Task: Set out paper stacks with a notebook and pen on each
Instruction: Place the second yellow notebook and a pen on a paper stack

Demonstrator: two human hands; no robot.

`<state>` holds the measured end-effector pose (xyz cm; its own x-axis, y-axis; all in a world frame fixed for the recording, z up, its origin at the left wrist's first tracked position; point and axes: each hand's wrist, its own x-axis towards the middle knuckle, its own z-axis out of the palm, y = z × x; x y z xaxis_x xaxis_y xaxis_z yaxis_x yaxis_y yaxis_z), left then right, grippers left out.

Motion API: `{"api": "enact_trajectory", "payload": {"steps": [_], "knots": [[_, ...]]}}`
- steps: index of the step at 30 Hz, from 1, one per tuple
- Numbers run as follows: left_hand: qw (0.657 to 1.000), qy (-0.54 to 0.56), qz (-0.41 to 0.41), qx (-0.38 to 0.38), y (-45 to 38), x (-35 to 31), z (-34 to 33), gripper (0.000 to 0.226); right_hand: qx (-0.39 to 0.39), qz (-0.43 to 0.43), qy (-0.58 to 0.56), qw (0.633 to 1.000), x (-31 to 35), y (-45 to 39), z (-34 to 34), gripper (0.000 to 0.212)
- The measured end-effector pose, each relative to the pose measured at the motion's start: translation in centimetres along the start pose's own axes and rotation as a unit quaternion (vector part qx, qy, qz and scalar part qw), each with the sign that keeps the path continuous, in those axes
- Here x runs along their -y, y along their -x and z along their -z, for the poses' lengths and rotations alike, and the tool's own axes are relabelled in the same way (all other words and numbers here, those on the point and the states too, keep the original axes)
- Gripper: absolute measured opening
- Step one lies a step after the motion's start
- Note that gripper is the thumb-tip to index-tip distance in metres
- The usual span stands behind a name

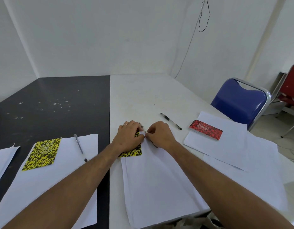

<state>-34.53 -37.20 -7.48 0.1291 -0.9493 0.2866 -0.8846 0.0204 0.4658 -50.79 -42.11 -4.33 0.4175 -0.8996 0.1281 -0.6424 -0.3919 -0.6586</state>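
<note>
The left hand [129, 137] presses flat on a yellow notebook [132, 151] atop the middle paper stack [157, 184], while the right hand [159, 134], touching it, pinches that stack's far corner. A pen [171, 121] lies just beyond the right hand, and a red notebook [205, 132] sits on papers farther right.

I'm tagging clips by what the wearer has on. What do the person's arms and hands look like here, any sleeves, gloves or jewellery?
Both forearms are bare right to the bottom of the picture: no sleeves, gloves or watch show. The left hand wears a plain, light-coloured ring on one finger. The right hand shows no ring or band.
</note>
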Motion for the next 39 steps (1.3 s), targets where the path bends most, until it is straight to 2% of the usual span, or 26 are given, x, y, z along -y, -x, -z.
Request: {"api": "enact_trajectory", "payload": {"steps": [7, 12, 17, 19, 21, 23, 25, 26, 28, 30, 32, 34, 39], "knots": [[0.999, -0.037, 0.011, -0.007, -0.1, -0.2, -0.1, 0.015, 0.016, -0.016, 0.064, 0.998, 0.0, 0.3, 0.7, 0.015], [0.998, -0.053, 0.013, -0.006, -0.1, -0.4, 0.0, 0.015, 0.031, -0.034, 0.101, 0.994, 0.4, 0.3, 1.2, 0.042], [0.998, -0.066, 0.020, 0.006, -0.1, -0.5, 0.1, 0.020, 0.056, -0.045, 0.136, 0.988, 0.4, 0.1, 1.2, 0.042], [0.998, -0.062, 0.027, 0.011, -0.1, -0.8, 0.3, 0.019, 0.054, -0.049, 0.120, 0.990, 0.0, 0.3, 1.3, 0.051], [0.998, -0.013, 0.053, 0.030, -0.3, -0.8, 0.8, 0.018, 0.025, -0.057, 0.110, 0.992, -0.9, 0.2, 2.0, 0.053], [0.988, 0.101, 0.098, 0.065, -0.6, -1.2, 2.1, 0.023, -0.006, -0.062, 0.126, 0.990, -2.1, 0.3, 3.1, 0.039], [0.967, 0.198, 0.127, 0.098, -1.1, -1.5, 3.7, 0.032, -0.014, -0.074, 0.153, 0.985, -3.4, 0.3, 4.0, 0.051], [0.962, 0.213, 0.134, 0.107, -1.1, -1.8, 4.7, 0.037, -0.001, -0.080, 0.160, 0.984, -3.7, 0.5, 4.4, 0.056], [0.964, 0.188, 0.144, 0.119, -1.0, -1.8, 6.3, 0.042, 0.029, -0.079, 0.160, 0.983, -4.1, 0.7, 4.9, 0.060], [0.974, 0.078, 0.162, 0.138, -0.6, -1.5, 7.5, 0.047, 0.043, -0.065, 0.149, 0.986, -4.2, 0.6, 5.1, 0.062], [0.963, -0.032, 0.190, 0.188, 0.5, -1.2, 8.2, 0.053, 0.049, -0.061, 0.141, 0.987, -3.9, 0.4, 5.3, 0.059], [0.952, -0.041, 0.209, 0.221, 1.3, -1.1, 8.2, 0.055, 0.054, -0.071, 0.137, 0.987, -3.4, 0.2, 5.4, 0.054], [0.952, -0.012, 0.205, 0.229, 1.6, -1.7, 7.6, 0.064, 0.058, -0.083, 0.135, 0.986, -3.0, -0.3, 5.1, 0.047]]}}
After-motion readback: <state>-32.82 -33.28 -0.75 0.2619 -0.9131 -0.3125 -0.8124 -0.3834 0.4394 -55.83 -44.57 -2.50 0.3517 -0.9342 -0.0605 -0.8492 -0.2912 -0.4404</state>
